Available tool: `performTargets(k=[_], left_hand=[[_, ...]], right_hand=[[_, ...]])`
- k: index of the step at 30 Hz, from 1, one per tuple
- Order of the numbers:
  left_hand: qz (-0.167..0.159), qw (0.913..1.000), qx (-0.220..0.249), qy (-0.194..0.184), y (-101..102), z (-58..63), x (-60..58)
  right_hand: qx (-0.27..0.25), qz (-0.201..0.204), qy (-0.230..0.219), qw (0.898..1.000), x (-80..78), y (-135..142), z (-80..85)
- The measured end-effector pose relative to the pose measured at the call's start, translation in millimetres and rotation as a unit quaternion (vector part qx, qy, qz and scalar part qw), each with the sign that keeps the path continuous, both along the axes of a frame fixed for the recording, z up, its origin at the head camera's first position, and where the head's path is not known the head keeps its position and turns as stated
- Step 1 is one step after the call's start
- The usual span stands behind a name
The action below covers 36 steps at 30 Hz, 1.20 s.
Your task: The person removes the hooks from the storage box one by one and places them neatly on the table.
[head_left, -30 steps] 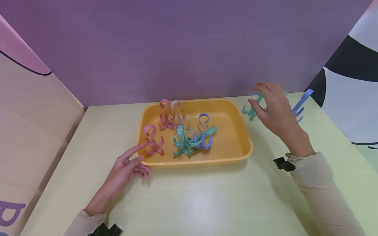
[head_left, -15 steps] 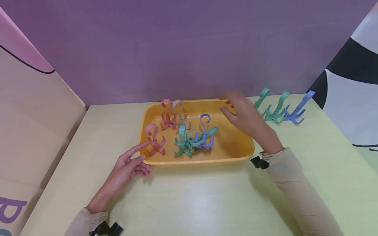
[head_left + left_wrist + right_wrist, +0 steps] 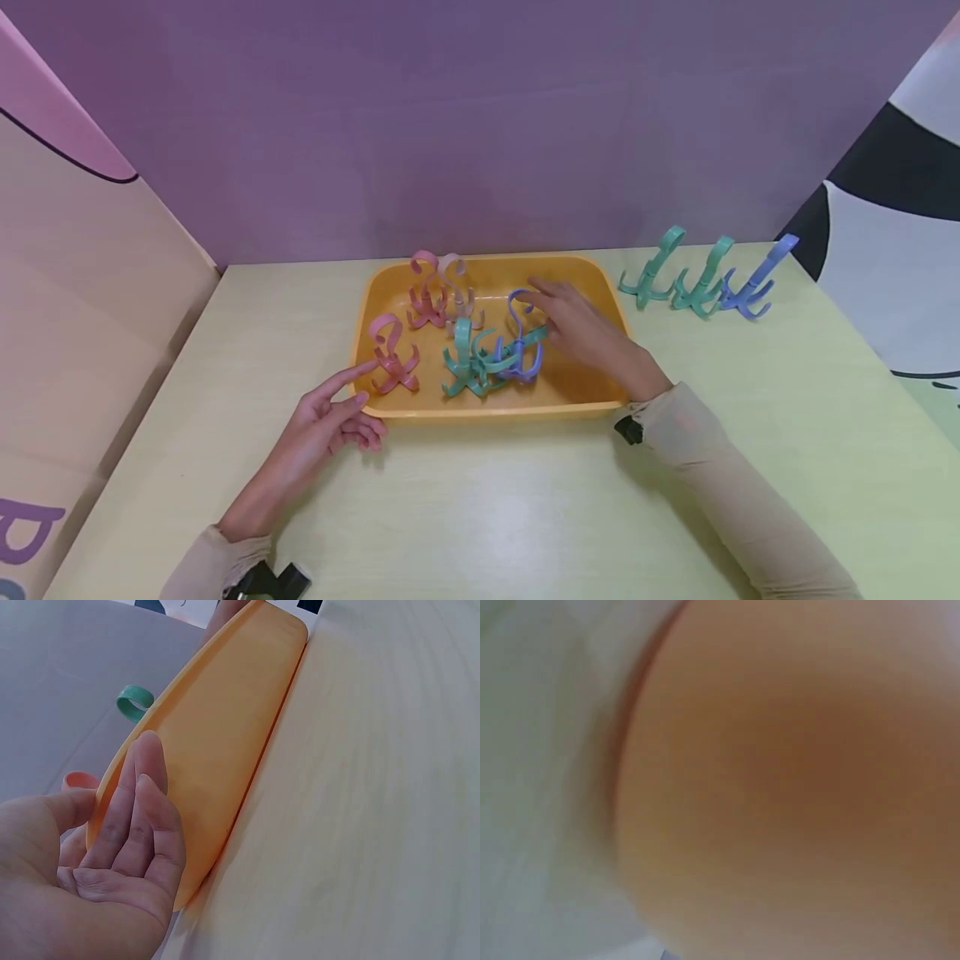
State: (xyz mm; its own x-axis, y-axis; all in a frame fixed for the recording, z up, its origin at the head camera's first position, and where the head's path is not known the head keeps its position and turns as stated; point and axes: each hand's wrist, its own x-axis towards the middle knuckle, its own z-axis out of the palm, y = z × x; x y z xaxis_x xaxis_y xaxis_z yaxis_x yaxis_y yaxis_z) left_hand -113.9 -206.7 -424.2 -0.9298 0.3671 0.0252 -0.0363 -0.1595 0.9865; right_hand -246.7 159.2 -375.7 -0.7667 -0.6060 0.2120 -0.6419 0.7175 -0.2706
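Note:
In the head view, a yellow tray [image 3: 570,404] holds several plastic multi-prong hooks. My left hand [image 3: 318,429] grips the tray's near left corner, index finger over the rim beside a pink hook [image 3: 393,367] and the other fingers curled outside. In the left wrist view, that hand [image 3: 120,855] lies against the tray's outer wall [image 3: 217,742]. My right hand [image 3: 581,325] reaches over the tray's right side, fingertips at the curved top of a blue hook [image 3: 519,350]; contact is unclear. Green hooks [image 3: 465,362] lie against the blue one. The right wrist view is blurred, mostly the tray [image 3: 780,787].
Another pink hook [image 3: 427,308] and a pale pink hook [image 3: 459,304] stand at the tray's back left. On the table [image 3: 487,508], two green hooks [image 3: 651,271] and a blue hook [image 3: 753,283] stand in a row at back right. A purple panel [image 3: 450,125] rises behind.
My right hand has moved left from the row of hooks at back right to above the tray, by the blue hook. The row is now uncovered. My left hand stays in place.

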Motion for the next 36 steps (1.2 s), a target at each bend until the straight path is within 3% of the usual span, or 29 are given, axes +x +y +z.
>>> performTargets(k=[9,17,25,36], left_hand=[[-0.003,1.0,-0.005,-0.001,-1.0,0.2,0.9],[-0.006,1.0,-0.004,0.001,-0.1,2.1,0.4],[-0.003,1.0,-0.008,0.001,-0.3,1.8,1.5],[-0.003,1.0,-0.009,0.002,0.8,1.3,2.0]], right_hand=[[-0.038,0.006,-0.023,0.999,-5.0,7.6,0.8],[-0.061,-0.03,-0.102,0.992,-1.3,22.6,18.7],[-0.113,-0.016,-0.162,0.98,-2.8,23.2,17.6],[-0.051,0.039,-0.165,0.984,-3.3,33.2,20.5]])
